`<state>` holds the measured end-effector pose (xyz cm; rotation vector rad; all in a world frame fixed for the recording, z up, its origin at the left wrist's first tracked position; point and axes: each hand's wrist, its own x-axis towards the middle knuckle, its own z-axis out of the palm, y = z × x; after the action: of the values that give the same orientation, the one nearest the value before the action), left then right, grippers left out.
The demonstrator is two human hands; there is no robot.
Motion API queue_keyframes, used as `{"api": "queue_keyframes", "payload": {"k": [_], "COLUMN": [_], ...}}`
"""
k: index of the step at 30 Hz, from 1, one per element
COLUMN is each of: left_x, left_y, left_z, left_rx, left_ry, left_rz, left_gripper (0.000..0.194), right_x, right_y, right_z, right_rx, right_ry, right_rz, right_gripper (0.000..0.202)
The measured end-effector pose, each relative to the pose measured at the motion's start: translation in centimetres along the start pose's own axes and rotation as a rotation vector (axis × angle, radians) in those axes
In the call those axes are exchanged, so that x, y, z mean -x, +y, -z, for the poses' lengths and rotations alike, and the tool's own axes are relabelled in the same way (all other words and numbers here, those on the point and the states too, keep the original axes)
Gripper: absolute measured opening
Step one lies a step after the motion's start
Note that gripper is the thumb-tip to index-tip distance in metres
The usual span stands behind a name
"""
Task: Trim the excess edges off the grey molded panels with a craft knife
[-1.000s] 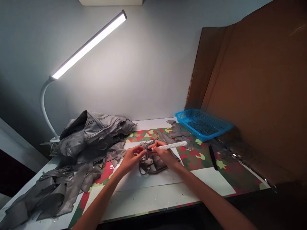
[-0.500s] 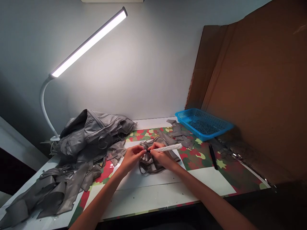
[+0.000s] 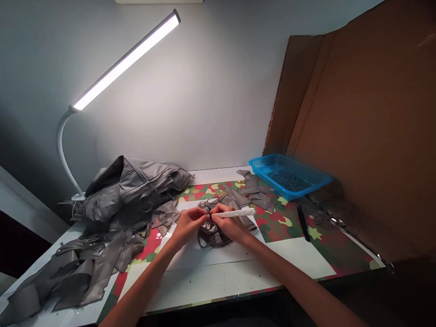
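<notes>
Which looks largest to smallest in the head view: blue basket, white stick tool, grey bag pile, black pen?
1. Grey bag pile
2. Blue basket
3. White stick tool held in the right hand, and black pen: they look alike in length, so unranked.

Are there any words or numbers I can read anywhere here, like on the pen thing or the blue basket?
None can be read.
The white tool in the right hand: no print shows.
The blue basket: plain mesh, no label.
The mat: only red, green and yellow blotches.
The cardboard: bare.
</notes>
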<state>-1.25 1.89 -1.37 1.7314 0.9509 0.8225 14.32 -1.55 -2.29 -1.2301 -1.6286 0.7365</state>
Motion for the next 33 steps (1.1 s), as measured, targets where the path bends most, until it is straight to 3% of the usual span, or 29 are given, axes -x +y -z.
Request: {"api": "queue_keyframes", "payload": {"k": [10, 17, 23, 33], "left_x": [-0.2, 0.2, 0.0, -0.7], "left_y": [-0.1, 0.5, 1.1, 0.9], "left_z": [-0.1, -0.2, 0.5, 1.0], "left_rx": [-0.019, 0.044, 0.187, 0.649], "left_ry": [0.018, 0.052, 0.168, 0.214], "left_rz": [-0.034, -0.018, 0.047, 0.292], "left_gripper": [0.018, 0.014, 0.01, 0.018], "right_x": [-0.1, -0.5, -1.5, -1.7], "right_y": [-0.4, 1.3, 1.6, 0.5], "right_z": [-0.7, -0.2, 1.8, 3.7], "right_rx": [0.056, -0.057, -0.36, -1.117], "right_ry": [0.07, 0.169, 0.242, 0.068], "right_rz": [0.045, -0.023, -0.183, -0.292], "right_gripper": [0.018, 0.021, 0.021, 0.024]}}
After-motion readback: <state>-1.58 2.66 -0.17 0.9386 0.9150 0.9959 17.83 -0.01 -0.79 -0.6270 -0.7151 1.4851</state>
